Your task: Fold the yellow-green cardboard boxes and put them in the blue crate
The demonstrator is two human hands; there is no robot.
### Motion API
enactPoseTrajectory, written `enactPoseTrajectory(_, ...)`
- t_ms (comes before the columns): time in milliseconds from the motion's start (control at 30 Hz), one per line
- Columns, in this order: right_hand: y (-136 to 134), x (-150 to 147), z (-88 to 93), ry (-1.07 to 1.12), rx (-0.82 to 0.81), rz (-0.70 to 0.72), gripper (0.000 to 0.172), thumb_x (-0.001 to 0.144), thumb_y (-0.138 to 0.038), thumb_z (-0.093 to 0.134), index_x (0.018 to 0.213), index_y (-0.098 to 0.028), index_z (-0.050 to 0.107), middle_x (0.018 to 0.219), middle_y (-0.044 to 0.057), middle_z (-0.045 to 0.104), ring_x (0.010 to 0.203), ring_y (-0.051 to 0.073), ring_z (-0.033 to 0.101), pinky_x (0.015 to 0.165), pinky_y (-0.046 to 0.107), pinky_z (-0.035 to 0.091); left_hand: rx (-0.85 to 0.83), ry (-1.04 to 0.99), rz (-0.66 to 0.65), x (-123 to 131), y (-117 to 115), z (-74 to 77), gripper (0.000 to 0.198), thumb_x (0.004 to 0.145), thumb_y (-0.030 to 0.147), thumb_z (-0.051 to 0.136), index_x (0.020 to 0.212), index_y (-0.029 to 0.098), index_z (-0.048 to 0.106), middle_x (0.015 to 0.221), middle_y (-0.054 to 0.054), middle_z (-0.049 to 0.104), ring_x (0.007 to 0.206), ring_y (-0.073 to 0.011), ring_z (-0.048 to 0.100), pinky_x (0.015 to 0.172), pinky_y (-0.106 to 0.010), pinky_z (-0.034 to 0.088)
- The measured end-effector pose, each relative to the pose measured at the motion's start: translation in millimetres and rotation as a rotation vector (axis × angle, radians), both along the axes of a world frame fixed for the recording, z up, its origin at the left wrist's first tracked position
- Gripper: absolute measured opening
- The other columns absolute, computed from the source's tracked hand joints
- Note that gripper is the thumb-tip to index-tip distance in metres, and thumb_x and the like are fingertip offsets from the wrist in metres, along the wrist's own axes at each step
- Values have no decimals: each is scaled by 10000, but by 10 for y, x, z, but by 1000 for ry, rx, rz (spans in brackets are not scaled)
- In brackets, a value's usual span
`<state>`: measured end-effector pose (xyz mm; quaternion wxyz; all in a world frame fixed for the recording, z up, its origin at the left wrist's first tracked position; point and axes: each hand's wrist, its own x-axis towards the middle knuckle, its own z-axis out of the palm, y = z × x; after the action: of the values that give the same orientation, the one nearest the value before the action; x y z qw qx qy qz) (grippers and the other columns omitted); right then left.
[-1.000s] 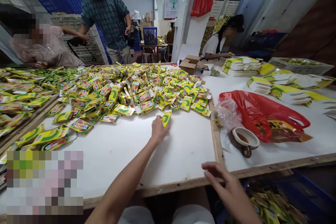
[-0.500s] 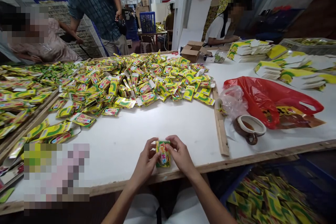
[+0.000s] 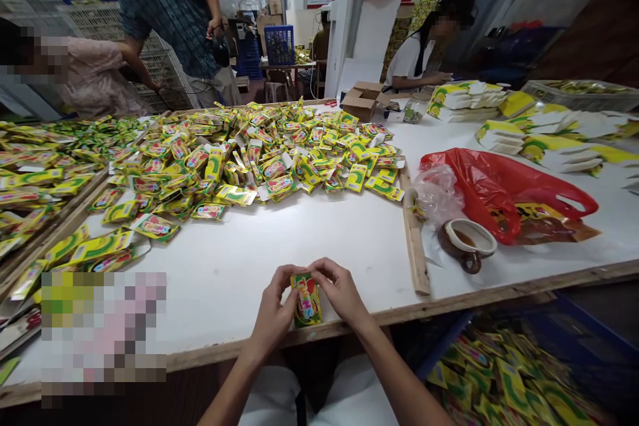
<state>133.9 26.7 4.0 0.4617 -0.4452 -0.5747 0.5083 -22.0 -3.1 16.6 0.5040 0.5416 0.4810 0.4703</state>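
Observation:
Near the table's front edge I hold a small yellow and green printed box [image 3: 308,303], its colourful lettering facing up. My left hand [image 3: 277,306] grips its left side, thumb on the front and fingers behind the top. My right hand [image 3: 339,289] has its fingers and thumb closed at the top right corner, touching the upper end. Beyond my hands lies a wide heap of similar small boxes [image 3: 259,160], some with white end flaps standing open.
A wooden strip [image 3: 415,246] borders the white tabletop [image 3: 224,293] on the right. Past it are a brown mug [image 3: 466,243], a red plastic bag [image 3: 499,180] and stacked flat cartons [image 3: 469,96]. A blue crate [image 3: 444,346] of boxes stands below right. Several people are around the table.
The fingers of my right hand have drawn together at the box's top edge. The box has tilted slightly. The person at the far left has shifted.

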Motion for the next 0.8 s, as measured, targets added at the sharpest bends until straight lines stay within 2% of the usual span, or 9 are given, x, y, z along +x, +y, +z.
enactPoseTrajectory(67, -32, -1, 46, -47, 27, 32, 158, 828, -316, 591, 881, -191, 673, 907, 47, 705, 863, 196, 643, 784, 313, 503, 8, 58, 33, 13, -2, 26, 157, 820, 267, 553, 944, 183, 602, 1039, -84, 659, 987, -208, 609, 879, -322, 470)
enactPoseTrajectory(133, -56, -13, 84, -67, 40, 26, 179, 834, -331, 586, 876, -186, 683, 910, 56, 709, 853, 200, 645, 773, 314, 507, 3, 76, 87, 27, 1, 51, 168, 819, 312, 562, 880, 174, 635, 965, -79, 682, 932, -210, 625, 840, -312, 482)
enactPoseTrajectory(467, -5, -105, 202, -174, 33, -64, 149, 827, -310, 572, 762, -182, 614, 699, 1, 636, 624, 137, 574, 607, 248, 463, -81, -16, 200, 58, 78, 44, 166, 791, 321, 605, 819, 160, 634, 748, -23, 649, 717, -151, 593, 654, -232, 473)
enactPoseTrajectory(700, -136, -105, 125, -76, 17, -25, 167, 849, -344, 560, 823, -191, 622, 791, 27, 664, 745, 176, 621, 698, 274, 500, -69, -14, 179, 29, -36, -41, 210, 793, 351, 616, 877, 170, 681, 877, -66, 705, 840, -201, 642, 761, -283, 505)
enactPoseTrajectory(800, -159, -119, 122, -60, 21, -25, 169, 856, -344, 547, 825, -198, 628, 806, 36, 676, 777, 194, 632, 715, 281, 505, -43, 12, 137, 32, -66, -22, 210, 811, 350, 596, 874, 178, 698, 916, -78, 709, 879, -213, 647, 799, -298, 507)
